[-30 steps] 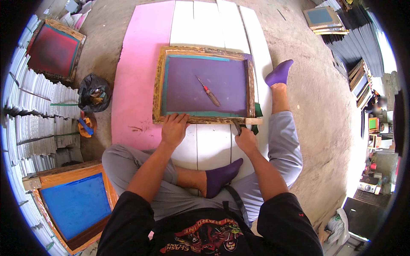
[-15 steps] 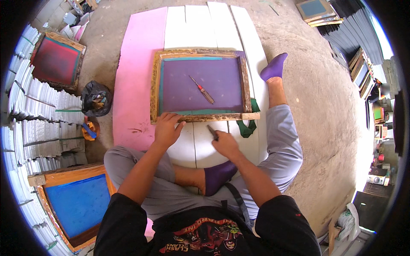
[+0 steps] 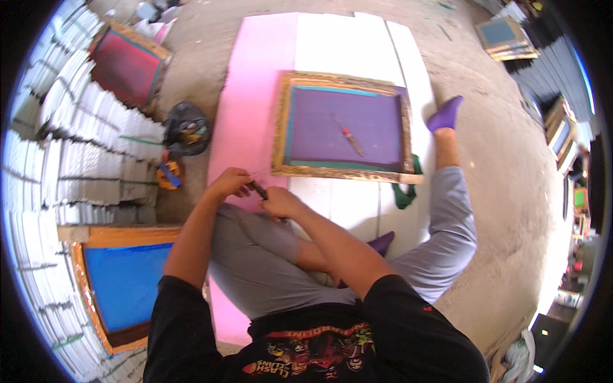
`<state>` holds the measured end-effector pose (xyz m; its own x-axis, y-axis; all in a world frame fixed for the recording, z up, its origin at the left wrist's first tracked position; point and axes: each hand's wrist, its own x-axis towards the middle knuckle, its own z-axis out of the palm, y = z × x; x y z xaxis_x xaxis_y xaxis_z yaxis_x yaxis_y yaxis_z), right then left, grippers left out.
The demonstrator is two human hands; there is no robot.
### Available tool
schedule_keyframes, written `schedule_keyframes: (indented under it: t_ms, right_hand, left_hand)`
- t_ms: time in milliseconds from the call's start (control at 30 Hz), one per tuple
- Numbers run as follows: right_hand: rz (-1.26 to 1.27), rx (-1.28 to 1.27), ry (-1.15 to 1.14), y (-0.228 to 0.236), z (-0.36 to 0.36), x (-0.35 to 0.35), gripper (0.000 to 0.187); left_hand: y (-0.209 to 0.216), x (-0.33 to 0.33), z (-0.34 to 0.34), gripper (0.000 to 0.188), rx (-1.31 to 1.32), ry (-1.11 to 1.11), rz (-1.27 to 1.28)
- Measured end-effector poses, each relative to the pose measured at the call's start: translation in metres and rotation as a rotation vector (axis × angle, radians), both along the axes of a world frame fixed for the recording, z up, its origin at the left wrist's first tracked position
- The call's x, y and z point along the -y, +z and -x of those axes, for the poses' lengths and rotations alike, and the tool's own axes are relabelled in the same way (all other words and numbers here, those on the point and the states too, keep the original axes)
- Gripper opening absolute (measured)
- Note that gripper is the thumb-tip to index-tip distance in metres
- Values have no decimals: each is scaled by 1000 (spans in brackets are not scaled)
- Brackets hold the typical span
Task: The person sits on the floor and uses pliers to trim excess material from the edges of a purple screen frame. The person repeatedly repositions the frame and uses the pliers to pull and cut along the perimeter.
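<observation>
Over the pink strip of board, my right hand [image 3: 281, 203] is closed round a dark, narrow hand tool [image 3: 258, 190]; blur hides its exact kind. Its tip points at my left hand [image 3: 234, 184], whose bent fingers close together at that tip. What they pinch, if anything, cannot be made out. Just beyond, to the right, lies a wooden-framed printing screen [image 3: 348, 173] with purple mesh [image 3: 319, 121]. A screwdriver [image 3: 348, 137] with a red-and-dark handle rests on the mesh. Green cloth [image 3: 403, 196] shows beneath the frame's near right corner.
Pink and white boards [image 3: 249, 83] lie under the screen. On the left are stacked white sheets [image 3: 102, 147], a black plastic bag [image 3: 187, 127], an orange item [image 3: 170, 175], a blue screen [image 3: 124, 281] and a red screen [image 3: 128, 64]. More frames [image 3: 507, 38] sit far right.
Both hands have moved left, away from the screen's near edge, and come together. My left hand has let go of the frame. The view has shifted, so the screen appears further right.
</observation>
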<state>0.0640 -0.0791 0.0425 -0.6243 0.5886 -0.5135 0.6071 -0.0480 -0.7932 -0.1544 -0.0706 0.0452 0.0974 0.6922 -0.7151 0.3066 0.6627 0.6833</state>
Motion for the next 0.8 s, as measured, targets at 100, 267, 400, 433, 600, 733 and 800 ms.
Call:
schedule_keyframes:
  t_ms: [100, 267, 400, 433, 600, 733, 800]
  right_hand:
    - [-103, 58, 89, 2, 14, -7, 36]
    - [-36, 98, 109, -6, 18, -3, 39]
    - [-29, 133, 18, -16, -16, 0, 39]
    - [-32, 148, 4, -17, -30, 1, 39]
    - [-127, 271, -76, -18, -113, 3, 39]
    - [-5, 425, -207, 3, -175, -1, 38]
    - [-68, 490, -251, -1, -206, 1, 39]
  left_hand:
    - [-6, 1, 11, 21, 17, 102, 25]
    - [-29, 4, 18, 22, -387, -36, -95]
    - [-6, 3, -5, 26, -792, -263, -267]
    - [-2, 3, -9, 27, -864, -273, -281]
    - [21, -4, -45, 28, -998, -408, -329]
    - [17, -1, -62, 24, -913, -554, -639]
    - [10, 1, -79, 23, -892, -595, -807]
